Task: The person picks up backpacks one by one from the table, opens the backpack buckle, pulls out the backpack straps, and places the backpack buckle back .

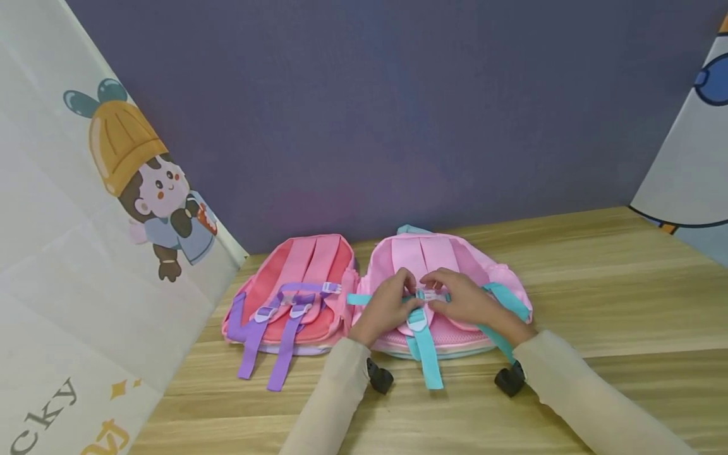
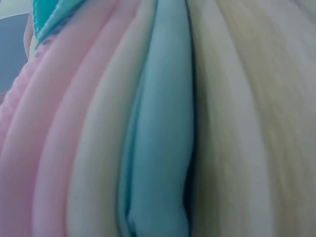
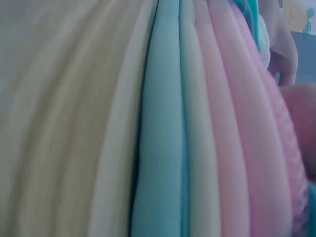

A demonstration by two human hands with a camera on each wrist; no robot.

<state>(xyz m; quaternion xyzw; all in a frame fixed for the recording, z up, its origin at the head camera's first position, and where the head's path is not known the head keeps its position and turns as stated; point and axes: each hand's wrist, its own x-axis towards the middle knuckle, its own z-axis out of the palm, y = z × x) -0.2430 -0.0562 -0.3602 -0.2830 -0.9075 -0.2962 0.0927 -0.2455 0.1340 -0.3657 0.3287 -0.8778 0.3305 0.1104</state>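
A light pink backpack (image 1: 472, 259) with teal straps lies with its strap side up on the wooden table. Over its middle, my left hand (image 1: 388, 304) and right hand (image 1: 465, 298) face each other at a small clear buckle (image 1: 433, 295) on the teal chest strap (image 1: 359, 299). Fingers and thumb of each hand are curled at either end of this buckle, pinching it; the exact contact is small in the head view. A loose teal strap (image 1: 430, 363) hangs toward me below the hands. Both wrist views mostly show the bag's layered pink, cream and blue edge (image 2: 163, 128).
Touching it on the left lies a coral pink backpack (image 1: 335, 253) with purple straps (image 1: 282, 360), its chest strap fastened across. The table (image 1: 597, 272) meets a dark blue panel (image 1: 398, 114) behind, and a white wall with cartoon prints (image 1: 74, 265) at left.
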